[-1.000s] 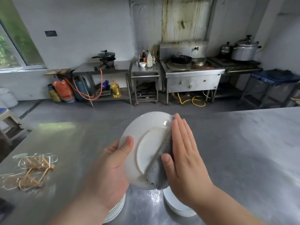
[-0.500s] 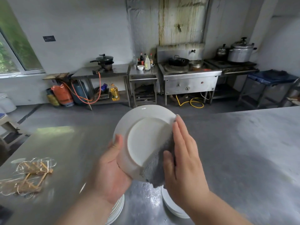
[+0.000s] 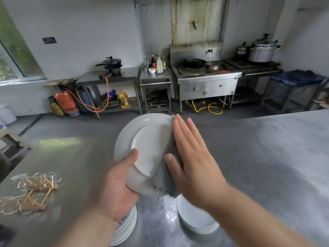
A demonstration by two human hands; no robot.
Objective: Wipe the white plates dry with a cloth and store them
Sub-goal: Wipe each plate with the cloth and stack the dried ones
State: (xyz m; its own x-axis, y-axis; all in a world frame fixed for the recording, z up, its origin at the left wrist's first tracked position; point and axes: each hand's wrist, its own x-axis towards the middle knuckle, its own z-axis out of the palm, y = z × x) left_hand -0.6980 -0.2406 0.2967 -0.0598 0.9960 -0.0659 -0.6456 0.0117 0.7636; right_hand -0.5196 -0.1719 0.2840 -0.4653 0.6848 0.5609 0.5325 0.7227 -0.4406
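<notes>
The white plate (image 3: 151,139) is gripped at its lower rim by the left hand (image 3: 115,186) just above the table (image 3: 267,157), the grey cloth (image 3: 165,179) is pressed onto it by the flat, straight-fingered right hand (image 3: 194,166), so tbh firm circles out to the rim should probably be used.

- white plate (image 3: 147,145): round, glossy, tilted steeply in the air
- grey cloth (image 3: 163,177): pressed flat against the white plate's right side
- left stack (image 3: 124,227) and right stack (image 3: 195,218) of plates: below the white plate
</notes>
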